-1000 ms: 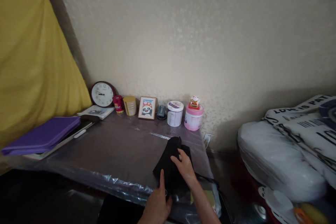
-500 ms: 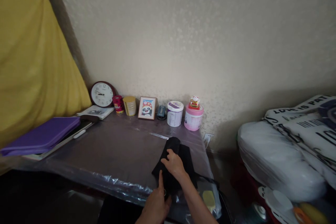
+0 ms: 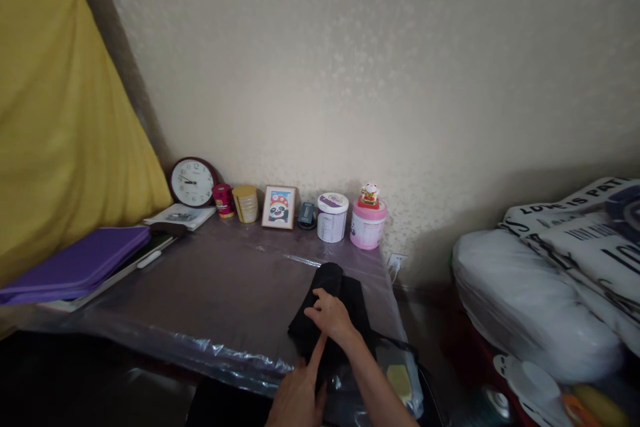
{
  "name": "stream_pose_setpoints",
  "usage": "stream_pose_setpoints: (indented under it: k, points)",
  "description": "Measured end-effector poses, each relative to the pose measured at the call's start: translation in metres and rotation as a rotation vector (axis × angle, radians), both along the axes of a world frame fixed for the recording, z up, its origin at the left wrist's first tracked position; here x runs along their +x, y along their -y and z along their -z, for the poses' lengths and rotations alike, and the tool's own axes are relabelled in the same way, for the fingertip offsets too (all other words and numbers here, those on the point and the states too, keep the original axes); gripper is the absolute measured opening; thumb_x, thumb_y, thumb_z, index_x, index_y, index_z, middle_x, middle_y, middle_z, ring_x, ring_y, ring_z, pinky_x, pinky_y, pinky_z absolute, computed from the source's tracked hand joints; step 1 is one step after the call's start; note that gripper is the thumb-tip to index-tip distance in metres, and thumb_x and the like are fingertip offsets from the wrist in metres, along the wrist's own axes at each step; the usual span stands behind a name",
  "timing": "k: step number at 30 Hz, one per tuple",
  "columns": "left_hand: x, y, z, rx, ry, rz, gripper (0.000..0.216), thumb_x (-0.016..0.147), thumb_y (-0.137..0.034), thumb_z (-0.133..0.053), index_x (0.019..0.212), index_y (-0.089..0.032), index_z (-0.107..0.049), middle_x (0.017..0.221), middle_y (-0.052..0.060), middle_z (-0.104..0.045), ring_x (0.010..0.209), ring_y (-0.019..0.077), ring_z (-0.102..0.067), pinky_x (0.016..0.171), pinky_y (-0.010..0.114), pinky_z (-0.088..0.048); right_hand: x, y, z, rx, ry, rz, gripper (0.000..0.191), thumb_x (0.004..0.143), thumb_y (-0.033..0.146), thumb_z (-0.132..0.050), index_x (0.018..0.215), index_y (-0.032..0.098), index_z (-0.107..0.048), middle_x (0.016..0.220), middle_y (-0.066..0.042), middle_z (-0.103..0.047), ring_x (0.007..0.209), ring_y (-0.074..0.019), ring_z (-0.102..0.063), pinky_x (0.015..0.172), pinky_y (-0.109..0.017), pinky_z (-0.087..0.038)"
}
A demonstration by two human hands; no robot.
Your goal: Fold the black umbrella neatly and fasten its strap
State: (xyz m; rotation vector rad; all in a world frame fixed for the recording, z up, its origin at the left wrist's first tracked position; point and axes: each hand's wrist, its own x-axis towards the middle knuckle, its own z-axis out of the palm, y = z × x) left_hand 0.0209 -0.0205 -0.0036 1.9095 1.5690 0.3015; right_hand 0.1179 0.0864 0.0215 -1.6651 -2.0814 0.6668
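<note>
A black cloth (image 3: 334,283) lies folded near the right front corner of a table (image 3: 220,287) covered with clear plastic. My right hand (image 3: 330,315) rests on top of the cloth with its fingers curled and pressing down. Just in front, at the table's near edge, my left hand (image 3: 299,392) has its index finger stretched out onto the cloth's near end, the other fingers folded in.
Along the wall stand a round clock (image 3: 193,182), a red tin (image 3: 223,200), a gold tin (image 3: 246,203), a framed panda picture (image 3: 279,207), a white tub (image 3: 333,217) and a pink tub (image 3: 369,223). A purple folder (image 3: 75,265) lies left. Bagged bedding (image 3: 540,293) is piled right.
My right hand slid left and nearer along the black cloth. My left index finger tilted to the right. The view shifted slightly.
</note>
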Motion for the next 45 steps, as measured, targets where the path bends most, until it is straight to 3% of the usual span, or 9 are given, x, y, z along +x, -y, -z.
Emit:
stream_pose_setpoints:
  k: [6, 12, 19, 25, 32, 36, 41, 45]
  points:
    - [0.003, -0.01, 0.013, -0.006, -0.089, -0.01, 0.066, 0.078, -0.022, -0.038, 0.138, -0.018, -0.01, 0.105, 0.009, -0.06, 0.095, 0.0181, -0.056, 0.079, 0.025, -0.039, 0.004, 0.011, -0.005, -0.033, -0.112, -0.2, 0.026, 0.071, 0.022, -0.052, 0.095, 0.024, -0.061, 0.07, 0.005, -0.07, 0.072, -0.0126, -0.062, 0.062, -0.02, -0.041]
    - [0.005, -0.008, 0.012, -0.026, -0.109, -0.02, 0.062, 0.079, -0.022, -0.036, 0.137, -0.016, -0.014, 0.105, 0.009, -0.06, 0.094, 0.0182, -0.056, 0.078, 0.025, -0.038, 0.015, 0.027, -0.004, 0.113, -0.186, -0.306, 0.02, 0.078, 0.022, -0.049, 0.092, 0.027, -0.062, 0.078, 0.005, -0.068, 0.078, -0.0129, -0.058, 0.074, -0.024, -0.042]
    - [0.007, -0.007, 0.0, -0.102, -0.098, -0.045, 0.069, 0.079, -0.022, -0.035, 0.138, -0.009, -0.002, 0.112, 0.013, -0.057, 0.097, 0.0203, -0.055, 0.082, 0.026, -0.038, 0.031, 0.041, 0.007, 0.376, -0.242, -0.351, 0.022, 0.085, 0.023, -0.043, 0.097, 0.025, -0.061, 0.103, -0.001, -0.062, 0.102, -0.0149, -0.05, 0.088, -0.03, -0.04]
    - [0.004, -0.008, -0.001, -0.074, -0.025, -0.038, 0.073, 0.08, -0.024, -0.034, 0.136, -0.014, 0.014, 0.108, 0.01, -0.06, 0.09, 0.018, -0.058, 0.074, 0.024, -0.039, 0.042, 0.013, 0.019, 0.435, -0.104, -0.312, 0.027, 0.086, 0.028, -0.042, 0.11, 0.025, -0.056, 0.121, -0.003, -0.053, 0.119, -0.0176, -0.038, 0.102, -0.042, -0.025]
    - [0.006, -0.009, 0.001, -0.087, -0.053, -0.085, 0.074, 0.082, -0.023, -0.034, 0.134, -0.011, 0.017, 0.09, 0.009, -0.064, 0.079, 0.0175, -0.06, 0.066, 0.023, -0.038, 0.042, -0.054, 0.032, 0.488, 0.022, -0.175, 0.028, 0.087, 0.025, -0.038, 0.108, 0.024, -0.057, 0.12, -0.003, -0.055, 0.119, -0.0165, -0.038, 0.101, -0.04, -0.025]
    - [0.005, -0.01, 0.005, -0.094, -0.002, -0.102, 0.077, 0.081, -0.022, -0.038, 0.134, -0.013, 0.017, 0.088, 0.005, -0.064, 0.079, 0.015, -0.06, 0.067, 0.021, -0.037, 0.042, -0.078, 0.037, 0.442, 0.06, -0.028, 0.031, 0.087, 0.026, -0.037, 0.113, 0.023, -0.054, 0.124, -0.004, -0.052, 0.118, -0.0185, -0.04, 0.099, -0.04, -0.027]
    - [0.004, -0.01, 0.006, -0.119, 0.084, -0.121, 0.079, 0.081, -0.023, -0.039, 0.134, -0.011, 0.018, 0.098, 0.007, -0.064, 0.091, 0.0148, -0.059, 0.076, 0.02, -0.037, 0.067, -0.085, 0.042, 0.336, -0.17, 0.195, 0.031, 0.082, 0.031, -0.043, 0.105, 0.018, -0.058, 0.117, -0.009, -0.056, 0.113, -0.0208, -0.046, 0.099, -0.038, -0.028]
    - [0.002, -0.007, 0.003, -0.087, 0.145, -0.12, 0.076, 0.083, -0.026, -0.036, 0.134, -0.011, 0.017, 0.108, 0.009, -0.061, 0.098, 0.0153, -0.056, 0.081, 0.022, -0.036, 0.105, -0.068, 0.049, 0.272, -0.35, 0.332, 0.028, 0.077, 0.029, -0.044, 0.096, 0.016, -0.061, 0.103, -0.01, -0.062, 0.101, -0.0209, -0.054, 0.092, -0.036, -0.038]
